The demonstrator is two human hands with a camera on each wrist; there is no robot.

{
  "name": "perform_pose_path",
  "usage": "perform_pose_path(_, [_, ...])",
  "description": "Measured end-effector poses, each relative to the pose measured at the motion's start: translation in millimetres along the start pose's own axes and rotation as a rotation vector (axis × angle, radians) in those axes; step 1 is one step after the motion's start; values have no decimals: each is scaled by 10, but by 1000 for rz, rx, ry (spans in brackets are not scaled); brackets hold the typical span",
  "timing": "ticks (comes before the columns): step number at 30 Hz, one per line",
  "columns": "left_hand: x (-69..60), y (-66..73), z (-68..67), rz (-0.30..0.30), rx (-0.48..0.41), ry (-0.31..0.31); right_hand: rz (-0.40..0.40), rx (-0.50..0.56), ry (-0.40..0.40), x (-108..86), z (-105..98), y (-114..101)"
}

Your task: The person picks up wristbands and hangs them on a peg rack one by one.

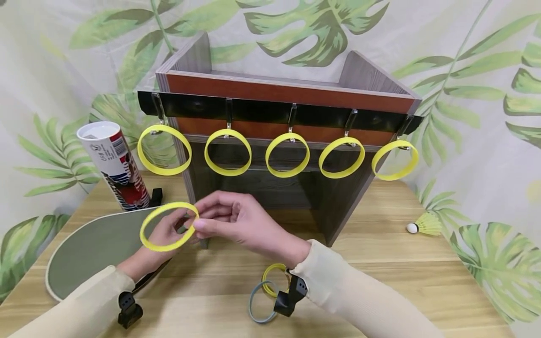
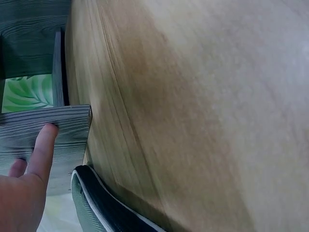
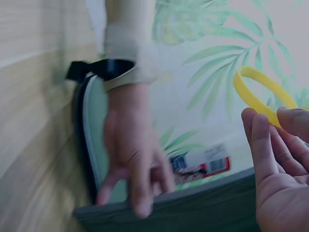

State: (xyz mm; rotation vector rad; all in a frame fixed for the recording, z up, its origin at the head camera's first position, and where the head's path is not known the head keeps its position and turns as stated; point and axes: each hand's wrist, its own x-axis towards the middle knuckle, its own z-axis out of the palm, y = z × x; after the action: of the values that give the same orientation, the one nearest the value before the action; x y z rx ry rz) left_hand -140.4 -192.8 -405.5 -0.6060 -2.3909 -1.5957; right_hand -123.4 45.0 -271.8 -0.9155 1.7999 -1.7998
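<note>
My right hand (image 1: 253,225) pinches a yellow wristband (image 1: 165,247) between thumb and fingers, in front of the grey wooden stand's (image 1: 291,89) left side. In the right wrist view the same band (image 3: 248,96) is held up at the fingertips. Beyond it is my left hand (image 1: 165,230), partly covered by the band and the right hand. Its fingers are loosely extended by the stand's side panel (image 2: 43,128) in the left wrist view; whether they touch it I cannot tell. Several yellow wristbands (image 1: 228,172) hang in a row from clips on the stand's black bar (image 1: 262,107).
Loose yellow bands (image 1: 265,278) and a blue band (image 1: 250,303) lie on the wooden table below my right wrist. A grey-green rounded case (image 1: 97,249) lies at left, with a printed tube (image 1: 120,164) behind it. A yellow shuttlecock (image 1: 428,225) lies at right.
</note>
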Motion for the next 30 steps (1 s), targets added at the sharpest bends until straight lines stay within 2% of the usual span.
perform_pose_path(1, [-15,7,-5,-21,-15,-13,-20,0,4,7,20,-35])
perform_pose_path(5, [-56,45,-25,-169,-73,-63,-76,48,12,38,114,-165])
perform_pose_path(7, [-50,54,-22,-198,-83,-59,-100,84,26,57,157,-221])
perform_pose_path(10, [-24,62,-2,-189,-45,-33,-149,84,74,99,197,-287])
perform_pose_path(12, [-9,69,9,-178,11,-7,-180,65,116,129,208,-319])
perform_pose_path(15, [9,85,13,-190,43,-6,-232,73,149,159,209,-356])
perform_pose_path(19, [32,92,16,-193,4,-28,-285,109,161,176,207,-408])
perform_pose_path(23, [44,81,25,-169,-43,-38,-313,127,191,195,220,-465])
perform_pose_path(30, [29,54,36,-141,-71,-36,-310,202,263,248,284,-503])
